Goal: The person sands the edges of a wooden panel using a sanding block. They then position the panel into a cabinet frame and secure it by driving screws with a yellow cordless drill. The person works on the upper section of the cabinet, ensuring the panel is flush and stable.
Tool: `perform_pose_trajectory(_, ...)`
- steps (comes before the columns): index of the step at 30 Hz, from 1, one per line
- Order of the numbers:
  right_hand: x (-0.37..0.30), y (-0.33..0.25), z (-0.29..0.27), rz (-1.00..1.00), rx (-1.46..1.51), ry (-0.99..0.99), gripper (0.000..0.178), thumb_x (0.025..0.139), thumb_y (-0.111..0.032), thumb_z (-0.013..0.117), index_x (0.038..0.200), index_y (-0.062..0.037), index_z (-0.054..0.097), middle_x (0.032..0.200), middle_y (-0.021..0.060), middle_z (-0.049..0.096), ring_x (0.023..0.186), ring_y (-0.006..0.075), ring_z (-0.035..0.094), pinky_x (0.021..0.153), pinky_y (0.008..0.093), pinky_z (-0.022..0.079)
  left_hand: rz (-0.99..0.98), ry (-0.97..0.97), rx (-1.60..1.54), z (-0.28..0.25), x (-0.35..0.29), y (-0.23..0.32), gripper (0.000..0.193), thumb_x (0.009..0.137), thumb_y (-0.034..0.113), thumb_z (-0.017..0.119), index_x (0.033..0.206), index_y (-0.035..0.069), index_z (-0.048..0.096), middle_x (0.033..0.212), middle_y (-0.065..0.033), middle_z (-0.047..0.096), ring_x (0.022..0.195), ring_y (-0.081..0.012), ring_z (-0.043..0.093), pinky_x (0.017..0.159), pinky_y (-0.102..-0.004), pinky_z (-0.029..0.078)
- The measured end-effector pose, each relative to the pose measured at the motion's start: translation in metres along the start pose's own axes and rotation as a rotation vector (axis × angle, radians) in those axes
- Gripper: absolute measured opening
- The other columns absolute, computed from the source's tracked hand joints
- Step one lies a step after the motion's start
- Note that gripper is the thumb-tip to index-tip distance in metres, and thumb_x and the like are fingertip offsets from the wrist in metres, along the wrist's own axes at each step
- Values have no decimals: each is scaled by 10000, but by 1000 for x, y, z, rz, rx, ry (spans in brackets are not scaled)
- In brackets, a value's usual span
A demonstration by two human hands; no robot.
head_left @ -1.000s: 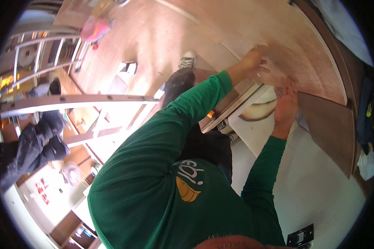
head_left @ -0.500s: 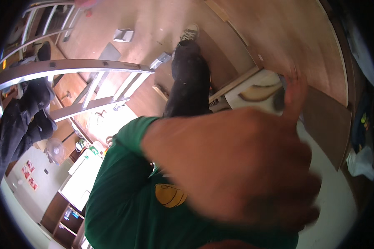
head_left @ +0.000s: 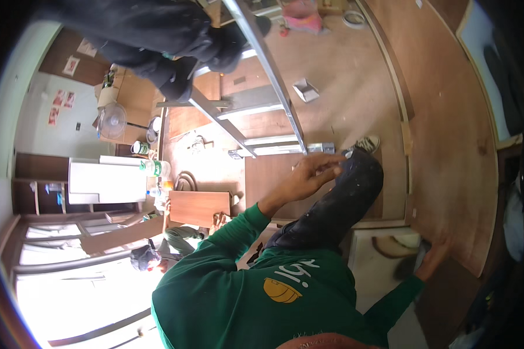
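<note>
My left hand (head_left: 305, 177) is held out above my bent left knee, fingers loosely spread with nothing in them. Below it, the dark trouser leg (head_left: 337, 198) stretches toward the far right and ends in a laced shoe (head_left: 367, 143). My right hand (head_left: 435, 255) reaches to the right, its fingers stretched along the lower edge of a large brown wood panel (head_left: 454, 151). It seems to touch the panel; its palm is hidden. Beside that hand lies a pale sheet with a dark rounded marking (head_left: 390, 245).
An aluminium ladder (head_left: 273, 87) stands ahead, another person's dark-clad legs (head_left: 157, 46) on it. At left, a co-worker in a cap (head_left: 145, 257) handles a brown board (head_left: 201, 207). A fan (head_left: 112, 120), a small metal box (head_left: 305, 90) and a pink bag (head_left: 303, 16) are about.
My arm, blurred and close across the view before, has drawn back, and my left hand now hovers over my knee. The view has turned leftward, showing the co-worker. My right hand stays at the panel.
</note>
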State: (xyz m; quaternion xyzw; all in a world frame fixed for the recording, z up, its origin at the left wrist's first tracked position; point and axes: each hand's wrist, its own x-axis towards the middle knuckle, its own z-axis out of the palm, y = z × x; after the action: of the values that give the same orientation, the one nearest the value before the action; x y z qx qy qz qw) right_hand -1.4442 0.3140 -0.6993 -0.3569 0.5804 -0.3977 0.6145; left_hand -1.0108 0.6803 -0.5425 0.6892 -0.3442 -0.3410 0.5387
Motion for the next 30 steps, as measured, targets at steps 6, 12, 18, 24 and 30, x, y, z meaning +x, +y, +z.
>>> perform_pose_trajectory(6,10,12,-17,-321,-285,-225,534,1085,-193,481,1546,58,378,1527,167,483,1431,294,451,1168,409,384,-358,86,-90,3,-56,-268,425,1071,290,584,1420,47,593,1178,-132,708,1033,-187,695,712,-306,595)
perform_pose_trajectory(12,-3,-16,46,-65,-410,26,522,1094,-277,461,1516,26,420,1483,159,515,1385,269,491,1137,431,391,-659,123,325,55,-94,-413,470,952,401,645,1305,91,659,1185,-237,716,1149,-434,664,959,-498,539)
perform_pose_trajectory(18,-13,-15,57,-99,-636,-22,553,1086,-268,480,1541,32,387,1516,174,498,1414,273,486,1156,453,377,-727,394,373,43,-62,-455,396,962,314,636,1235,34,696,1159,-238,719,1093,-393,695,964,-462,534)
perform_pose_trajectory(24,-10,-25,87,-101,-708,53,634,1059,-304,542,1571,7,337,1513,138,504,1405,243,484,1149,449,369,-53,480,345,23,80,-434,323,948,216,676,1215,37,647,1115,-207,650,1032,-415,633,890,-505,515)
perform_pose_trajectory(30,-17,-8,118,-207,-846,126,735,1042,-278,568,1630,-14,212,1582,154,431,1429,264,465,1170,444,358,163,761,851,-84,305,-503,800,877,272,736,1462,-113,350,1300,-345,547,1264,-527,488,1096,-602,385)
